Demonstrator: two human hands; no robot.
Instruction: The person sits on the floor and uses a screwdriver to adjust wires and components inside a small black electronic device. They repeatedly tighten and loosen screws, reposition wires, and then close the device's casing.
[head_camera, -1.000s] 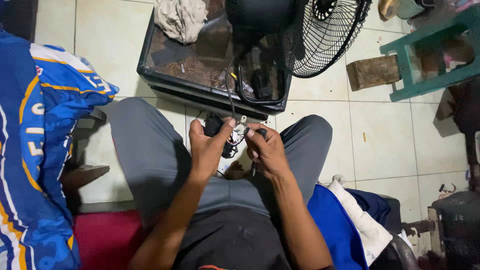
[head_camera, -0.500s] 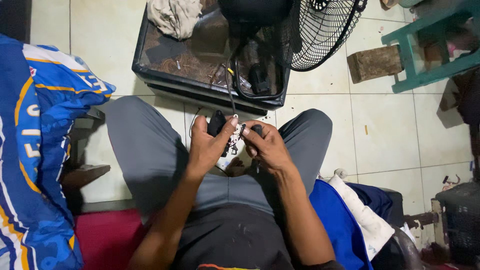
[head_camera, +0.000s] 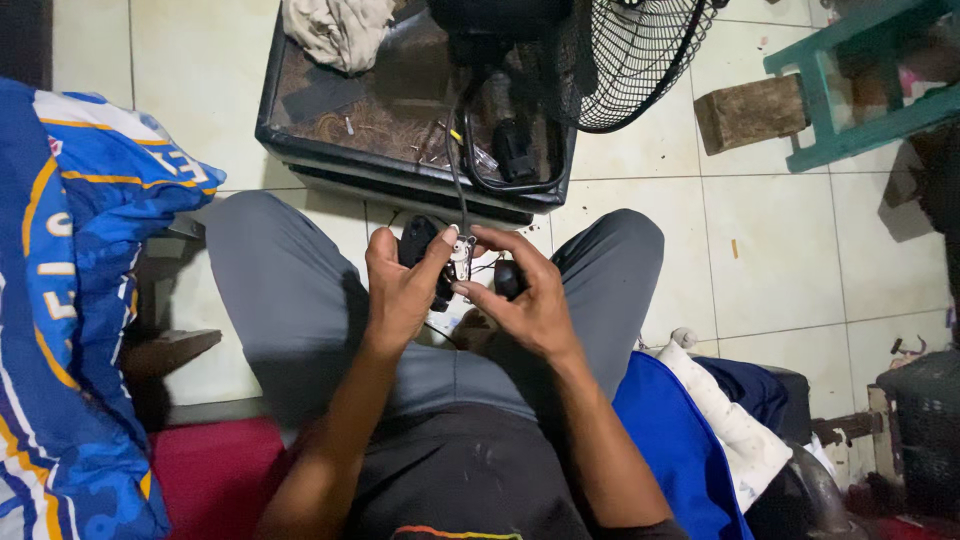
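Small pale electrical part, wired, at frame centre, above the lap between the knees: pinched from both sides. Left hand, fingers curled narrow, thumb pressed on the part's left edge. Right hand, thumb and forefinger closed on its right edge, other fingers loosely bent. Thin dark cable rises from the part toward the upper centre. Handling note, as a judgement: the part is tiny and tethered, so a firm two-sided pinch close to the body, with slack left in the cable, looks the sound way to work it. Black rounded housing pieces lie just behind the hands. Container: shallow black tray, upper centre-left, holding a crumpled pale rag, loose small screws or bits too small to tell, and a dark looped component. Black fan guard, upper right of centre. Wooden block and green stool, upper right. Blue printed cloth, left edge. Dark basket, lower right, contents unseen.
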